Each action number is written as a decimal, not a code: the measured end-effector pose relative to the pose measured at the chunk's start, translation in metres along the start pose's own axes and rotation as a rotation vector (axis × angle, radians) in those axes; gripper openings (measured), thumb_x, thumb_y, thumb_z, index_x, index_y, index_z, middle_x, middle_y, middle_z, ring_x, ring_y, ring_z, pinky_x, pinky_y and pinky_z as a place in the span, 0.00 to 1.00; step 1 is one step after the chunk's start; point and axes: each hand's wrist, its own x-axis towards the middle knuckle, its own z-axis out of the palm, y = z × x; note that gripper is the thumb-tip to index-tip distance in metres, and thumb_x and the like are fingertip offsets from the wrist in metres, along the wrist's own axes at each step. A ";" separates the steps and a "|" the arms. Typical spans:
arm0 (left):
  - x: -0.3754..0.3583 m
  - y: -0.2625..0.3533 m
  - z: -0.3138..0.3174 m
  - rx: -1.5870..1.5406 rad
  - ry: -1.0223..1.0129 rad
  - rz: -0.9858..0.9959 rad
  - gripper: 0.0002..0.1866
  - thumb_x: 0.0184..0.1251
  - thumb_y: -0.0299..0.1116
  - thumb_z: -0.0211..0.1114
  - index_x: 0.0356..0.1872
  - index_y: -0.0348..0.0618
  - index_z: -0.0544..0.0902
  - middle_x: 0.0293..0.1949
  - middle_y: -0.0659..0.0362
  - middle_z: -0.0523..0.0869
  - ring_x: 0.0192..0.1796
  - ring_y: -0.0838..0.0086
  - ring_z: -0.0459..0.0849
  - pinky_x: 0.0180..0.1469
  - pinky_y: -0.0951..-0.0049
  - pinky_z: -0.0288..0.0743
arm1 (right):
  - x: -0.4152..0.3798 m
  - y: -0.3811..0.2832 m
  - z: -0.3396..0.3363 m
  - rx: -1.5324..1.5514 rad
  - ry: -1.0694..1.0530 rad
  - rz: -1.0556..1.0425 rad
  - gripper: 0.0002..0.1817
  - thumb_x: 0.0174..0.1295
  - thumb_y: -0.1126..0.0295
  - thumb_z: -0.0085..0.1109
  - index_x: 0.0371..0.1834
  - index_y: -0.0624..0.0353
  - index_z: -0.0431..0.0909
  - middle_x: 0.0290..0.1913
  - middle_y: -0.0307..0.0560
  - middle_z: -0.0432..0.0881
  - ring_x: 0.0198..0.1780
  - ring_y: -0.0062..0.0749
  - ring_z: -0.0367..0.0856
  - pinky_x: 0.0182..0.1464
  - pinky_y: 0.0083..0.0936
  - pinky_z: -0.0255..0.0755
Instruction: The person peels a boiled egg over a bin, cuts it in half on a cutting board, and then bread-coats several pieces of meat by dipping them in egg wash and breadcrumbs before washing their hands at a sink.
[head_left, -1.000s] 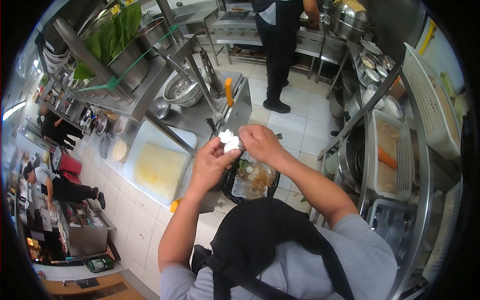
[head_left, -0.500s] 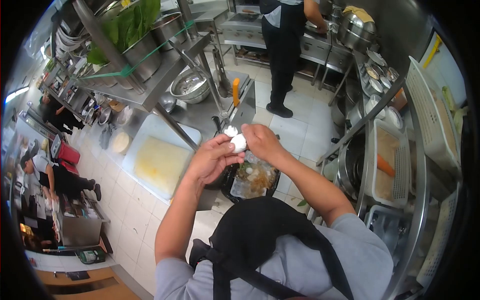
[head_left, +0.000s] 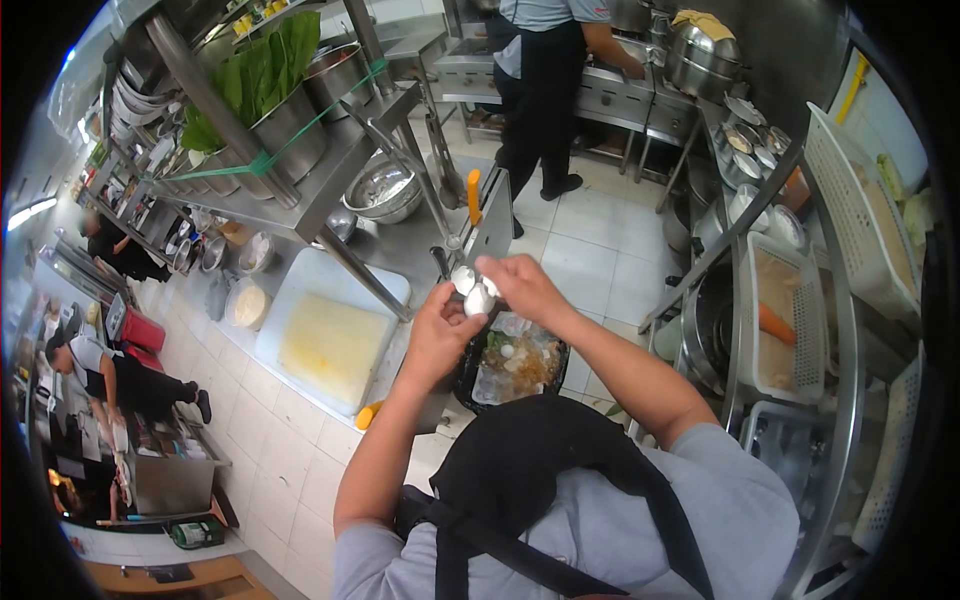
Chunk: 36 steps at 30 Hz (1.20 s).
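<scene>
Both hands meet in front of my chest, over a black bin. My left hand (head_left: 441, 332) is closed around a smooth white egg-shaped piece (head_left: 481, 299), thumb pressed on its side. A second rounded white piece (head_left: 463, 280) sits against it by my fingertips. My right hand (head_left: 522, 285) is bent over the same pieces, its fingers pinched at their right side; what exactly it grips is partly hidden. Whether these are eggs or something else is too small to tell. Below, the bin (head_left: 462, 390) has a clear liner with brownish scraps and a small white round thing inside.
Left of my hands, a white cutting board (head_left: 334, 345) lies on the steel counter, near a metal bowl (head_left: 384, 190) and orange-handled tools (head_left: 474, 197). Racks with white baskets (head_left: 782, 320) line the right. A co-worker (head_left: 548, 90) stands at the stove; other people are at far left.
My right fingers have shifted over the white pieces, which have turned and sit differently. The view has swung slightly, and the co-worker at the stove has stepped left with legs apart.
</scene>
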 end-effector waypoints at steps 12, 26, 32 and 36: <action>-0.002 -0.001 -0.010 -0.572 -0.047 -0.230 0.28 0.59 0.20 0.68 0.62 0.36 0.72 0.53 0.56 0.81 0.53 0.71 0.80 0.55 0.71 0.75 | -0.019 -0.042 -0.023 -0.782 0.074 -0.105 0.17 0.64 0.60 0.49 0.26 0.61 0.78 0.26 0.55 0.81 0.32 0.52 0.82 0.37 0.43 0.74; 0.002 0.041 -0.003 -0.312 -0.177 -0.214 0.27 0.60 0.19 0.70 0.62 0.33 0.75 0.51 0.59 0.83 0.54 0.77 0.80 0.58 0.76 0.74 | -0.011 -0.038 -0.016 -0.642 -0.030 -0.051 0.19 0.66 0.58 0.45 0.31 0.61 0.80 0.32 0.59 0.83 0.39 0.57 0.81 0.43 0.45 0.72; 0.002 0.041 -0.003 -0.056 -0.108 -0.217 0.29 0.59 0.20 0.72 0.63 0.33 0.75 0.49 0.59 0.83 0.50 0.80 0.80 0.53 0.77 0.75 | -0.010 -0.040 -0.003 -0.711 0.007 -0.097 0.23 0.69 0.52 0.46 0.29 0.60 0.81 0.30 0.58 0.83 0.36 0.58 0.81 0.41 0.45 0.72; -0.002 0.051 0.000 -0.088 -0.100 -0.198 0.28 0.61 0.22 0.70 0.64 0.33 0.74 0.50 0.56 0.83 0.48 0.77 0.82 0.50 0.75 0.77 | -0.008 -0.025 -0.003 -0.531 -0.021 -0.052 0.29 0.72 0.46 0.45 0.28 0.61 0.81 0.26 0.57 0.82 0.33 0.54 0.82 0.38 0.43 0.73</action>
